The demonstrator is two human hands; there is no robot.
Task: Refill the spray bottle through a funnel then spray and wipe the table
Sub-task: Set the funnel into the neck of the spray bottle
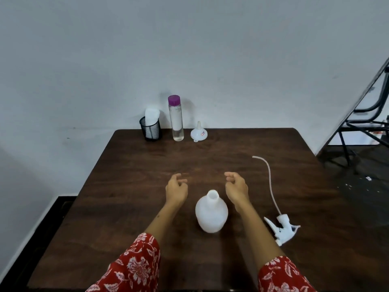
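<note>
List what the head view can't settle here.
- Liquid level in the white translucent plastic spray bottle: frosted wall hides it.
- Print on the white plastic funnel's small sticker: too small.
- Lower part of the white cloth: inside the black mesh cup.
- Elbows: cut off by the bottom edge.

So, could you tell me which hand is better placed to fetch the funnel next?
The right hand, probably. The funnel lies at the table's far edge, slightly right of centre, nearer that side. Both hands hover empty beside the open bottle, so the left hand could steady it.
</note>
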